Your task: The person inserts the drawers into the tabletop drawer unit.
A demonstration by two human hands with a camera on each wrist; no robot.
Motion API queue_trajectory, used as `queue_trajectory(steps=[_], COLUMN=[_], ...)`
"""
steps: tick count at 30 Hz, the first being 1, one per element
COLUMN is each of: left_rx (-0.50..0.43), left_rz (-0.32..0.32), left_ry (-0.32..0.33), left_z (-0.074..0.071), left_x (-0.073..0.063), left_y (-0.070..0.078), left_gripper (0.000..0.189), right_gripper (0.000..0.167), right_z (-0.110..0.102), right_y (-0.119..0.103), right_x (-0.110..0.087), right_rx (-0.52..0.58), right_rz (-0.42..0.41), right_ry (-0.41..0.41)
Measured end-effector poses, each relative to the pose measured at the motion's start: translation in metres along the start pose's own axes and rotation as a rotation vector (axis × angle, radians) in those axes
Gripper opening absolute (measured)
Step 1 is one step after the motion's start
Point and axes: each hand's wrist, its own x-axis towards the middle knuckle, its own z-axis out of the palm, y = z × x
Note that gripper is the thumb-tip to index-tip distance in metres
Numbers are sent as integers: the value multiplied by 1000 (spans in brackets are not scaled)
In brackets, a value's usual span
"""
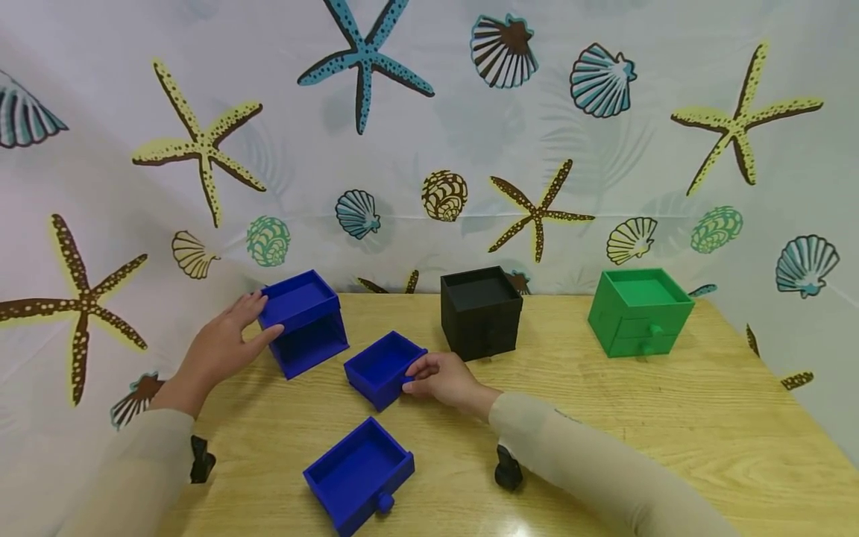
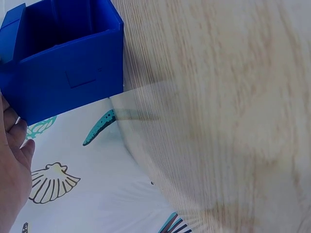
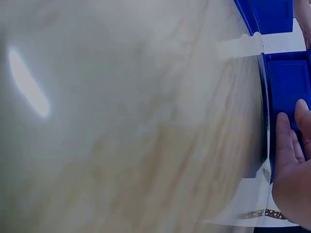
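At the left stands a blue cabinet shell (image 1: pixel 303 328) with an open front cavity and a shallow tray top. My left hand (image 1: pixel 224 339) grips its left side, thumb on the upper front edge and fingers at the side. In the left wrist view the fingers (image 2: pixel 14 128) show beside the blue wall. A blue drawer (image 1: pixel 382 367) sits out on the table, right of the shell. My right hand (image 1: pixel 446 380) pinches it at its front, where the knob is mostly covered by fingers. A second blue drawer (image 1: pixel 359 473) lies nearer me, its round knob (image 1: pixel 385 502) facing front right.
A black cabinet (image 1: pixel 479 317) stands behind my right hand at the back of the wooden table (image 1: pixel 604 418). Farther right is a green cabinet (image 1: pixel 639 317) with two drawers in place. A cloth with shells and starfish (image 1: pixel 429 134) hangs behind the table.
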Motion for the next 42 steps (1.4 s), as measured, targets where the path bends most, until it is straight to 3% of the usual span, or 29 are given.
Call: queue_trajectory(steps=[8, 22, 33, 42], left_rx=[6, -5, -12, -11], left_rz=[1, 12, 4, 11], left_ry=[4, 13, 23, 22], left_z=[1, 2, 0, 2], left_x=[0, 1, -2, -1], left_y=[0, 0, 0, 0], left_gripper=[79, 77, 77, 77], right_gripper=[16, 17, 16, 14], right_z=[6, 29, 58, 66], right_y=[-8, -26, -29, -30], right_x=[-1, 8, 20, 23], right_rx=[-20, 7, -64, -107], right_rz=[-32, 1, -2, 11], right_ry=[-8, -25, -92, -89])
